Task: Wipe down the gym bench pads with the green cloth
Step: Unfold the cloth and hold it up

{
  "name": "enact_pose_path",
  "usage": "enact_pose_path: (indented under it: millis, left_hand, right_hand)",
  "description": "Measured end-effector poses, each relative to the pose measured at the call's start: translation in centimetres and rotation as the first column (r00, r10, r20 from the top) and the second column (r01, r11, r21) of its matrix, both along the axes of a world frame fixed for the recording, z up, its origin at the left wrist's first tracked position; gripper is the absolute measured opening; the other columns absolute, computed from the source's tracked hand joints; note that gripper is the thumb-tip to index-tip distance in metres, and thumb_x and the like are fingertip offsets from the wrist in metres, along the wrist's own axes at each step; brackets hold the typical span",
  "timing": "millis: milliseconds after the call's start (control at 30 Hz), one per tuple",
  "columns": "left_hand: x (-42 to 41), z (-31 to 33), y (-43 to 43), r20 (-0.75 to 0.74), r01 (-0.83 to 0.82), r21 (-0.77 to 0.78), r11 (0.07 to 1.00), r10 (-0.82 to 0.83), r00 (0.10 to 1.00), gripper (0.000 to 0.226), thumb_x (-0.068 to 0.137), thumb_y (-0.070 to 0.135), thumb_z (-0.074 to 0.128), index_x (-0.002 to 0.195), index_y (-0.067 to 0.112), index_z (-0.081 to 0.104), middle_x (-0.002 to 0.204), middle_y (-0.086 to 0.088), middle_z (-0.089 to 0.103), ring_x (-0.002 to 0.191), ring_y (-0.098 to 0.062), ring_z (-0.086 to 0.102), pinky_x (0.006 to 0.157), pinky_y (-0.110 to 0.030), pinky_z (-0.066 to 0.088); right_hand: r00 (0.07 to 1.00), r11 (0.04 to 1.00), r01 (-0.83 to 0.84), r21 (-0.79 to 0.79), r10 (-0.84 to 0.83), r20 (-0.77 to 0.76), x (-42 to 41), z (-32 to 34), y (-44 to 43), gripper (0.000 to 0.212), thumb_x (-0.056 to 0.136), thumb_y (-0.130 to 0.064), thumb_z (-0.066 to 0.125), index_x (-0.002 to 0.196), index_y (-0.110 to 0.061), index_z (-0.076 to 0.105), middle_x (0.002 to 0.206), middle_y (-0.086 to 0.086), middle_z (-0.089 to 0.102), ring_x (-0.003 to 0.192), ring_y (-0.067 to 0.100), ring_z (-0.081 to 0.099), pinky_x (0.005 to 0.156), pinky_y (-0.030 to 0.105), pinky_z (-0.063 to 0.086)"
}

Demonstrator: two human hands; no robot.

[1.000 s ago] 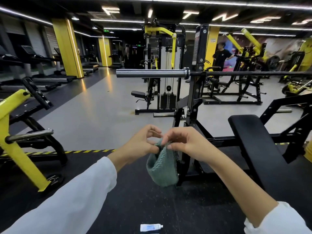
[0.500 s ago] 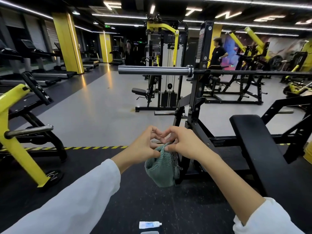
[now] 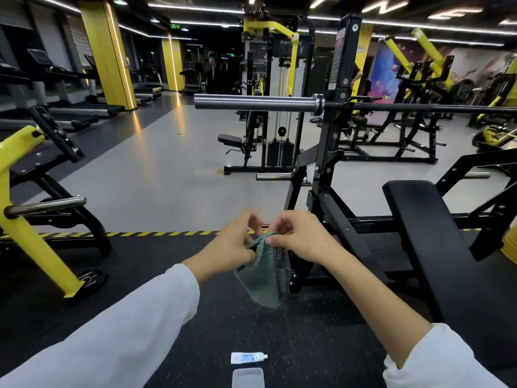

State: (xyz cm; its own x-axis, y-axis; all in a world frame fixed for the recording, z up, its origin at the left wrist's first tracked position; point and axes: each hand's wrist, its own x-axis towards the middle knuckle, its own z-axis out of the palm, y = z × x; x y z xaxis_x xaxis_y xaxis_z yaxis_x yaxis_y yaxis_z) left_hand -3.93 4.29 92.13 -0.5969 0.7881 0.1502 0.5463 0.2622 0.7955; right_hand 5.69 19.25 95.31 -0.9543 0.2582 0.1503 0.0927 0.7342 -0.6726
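A green knitted cloth (image 3: 260,278) hangs in front of me, pinched along its top edge by both hands. My left hand (image 3: 229,245) grips the left part of that edge and my right hand (image 3: 299,239) grips the right part, fingertips nearly touching. The cloth dangles folded, with a darker mesh side facing right. The black bench pad (image 3: 425,236) stretches away at the right, about an arm's reach from the cloth, untouched by either hand.
A black rack upright (image 3: 330,152) carries a steel barbell (image 3: 257,102) across the view above the bench. A yellow machine (image 3: 25,219) stands left. On the black rubber floor lie a small white tube (image 3: 247,357) and a pale flat pad (image 3: 248,377).
My hands have drawn closer together on the cloth's top edge and risen slightly. My view has shifted a little; the tube and pad on the floor show more fully.
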Motion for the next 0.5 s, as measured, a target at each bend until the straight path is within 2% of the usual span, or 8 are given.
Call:
enact_pose_path:
  millis: [67, 133, 200, 300, 367, 433, 500]
  left_hand:
    - [-0.3, -0.7, -0.2, -0.112, -0.046, -0.182, 0.982, 0.026, 0.993, 0.041, 0.073, -0.001, 0.068, 0.090, 0.028, 0.044, 0.084, 0.006, 0.055, 0.068, -0.011, 0.052, 0.057, -0.019, 0.039]
    - [-0.9, -1.2, -0.4, -0.114, -0.090, -0.339, 0.936, 0.054, 0.992, 0.027, 0.074, 0.009, 0.074, 0.084, 0.023, 0.053, 0.076, 0.010, 0.055, 0.067, -0.008, 0.051, 0.055, -0.016, 0.037]
    - [-1.6, -1.6, -0.5, -0.107, -0.128, -0.407, 0.904, 0.092, 0.990, 0.014, 0.075, 0.013, 0.073, 0.074, 0.020, 0.062, 0.067, 0.011, 0.058, 0.061, -0.004, 0.051, 0.051, -0.014, 0.037]
    - [-2.8, -2.4, -0.6, -0.098, -0.180, -0.391, 0.903, 0.154, 0.983, 0.007, 0.077, 0.013, 0.071, 0.072, 0.017, 0.073, 0.057, 0.016, 0.060, 0.051, 0.004, 0.053, 0.046, -0.009, 0.037]
    - [-3.4, -3.1, -0.7, -0.050, -0.180, -0.357, 0.917, 0.174, 0.984, 0.009, 0.080, 0.012, 0.070, 0.074, 0.017, 0.076, 0.052, 0.018, 0.060, 0.045, 0.008, 0.053, 0.046, -0.008, 0.038]
    - [-3.8, -3.8, -0.9, 0.000, -0.150, -0.347, 0.926, 0.160, 0.987, 0.017, 0.083, 0.010, 0.066, 0.074, 0.021, 0.075, 0.047, 0.019, 0.060, 0.045, 0.007, 0.053, 0.050, -0.010, 0.041]
    - [-4.2, -5.2, -0.9, 0.053, -0.140, -0.310, 0.940, 0.164, 0.985, 0.023, 0.083, 0.008, 0.064, 0.070, 0.026, 0.072, 0.052, 0.017, 0.064, 0.049, 0.005, 0.056, 0.053, -0.013, 0.044]
  right_hand:
    - [1.000, 1.000, 0.001, 0.012, -0.001, -0.022, -0.2, -0.2, 0.2, 0.012, 0.079, -0.018, 0.077, 0.081, -0.022, 0.065, 0.082, 0.000, 0.068, 0.075, 0.015, 0.062, 0.076, 0.031, 0.052]
    - [1.000, 0.998, -0.021, 0.057, 0.022, -0.011, -0.4, -0.7, 0.5, 0.013, 0.079, -0.014, 0.077, 0.080, -0.020, 0.065, 0.077, -0.005, 0.063, 0.072, 0.009, 0.058, 0.074, 0.027, 0.050]
    - [0.999, 0.996, -0.037, 0.079, 0.035, 0.024, -0.6, -1.7, 0.8, 0.015, 0.080, -0.012, 0.076, 0.079, -0.020, 0.063, 0.077, -0.003, 0.063, 0.071, 0.010, 0.055, 0.071, 0.028, 0.049]
    - [0.997, 0.996, -0.028, 0.086, 0.022, 0.069, -1.1, -3.6, 1.6, 0.017, 0.080, -0.012, 0.076, 0.078, -0.021, 0.061, 0.074, -0.007, 0.057, 0.066, 0.004, 0.049, 0.063, 0.020, 0.041]
    - [0.996, 0.998, -0.010, 0.067, 0.005, 0.086, -1.4, -4.8, 2.1, 0.017, 0.080, -0.012, 0.076, 0.078, -0.020, 0.061, 0.076, -0.008, 0.057, 0.066, 0.001, 0.047, 0.060, 0.014, 0.037]
    - [0.996, 0.999, 0.007, 0.038, -0.010, 0.094, -1.8, -5.9, 2.6, 0.016, 0.079, -0.011, 0.076, 0.078, -0.020, 0.062, 0.081, -0.002, 0.061, 0.067, 0.003, 0.049, 0.061, 0.015, 0.038]
    - [0.994, 1.000, 0.017, 0.003, -0.017, 0.112, -2.2, -7.2, 3.0, 0.017, 0.079, -0.010, 0.076, 0.077, -0.021, 0.063, 0.085, 0.001, 0.064, 0.071, 0.006, 0.053, 0.065, 0.019, 0.041]
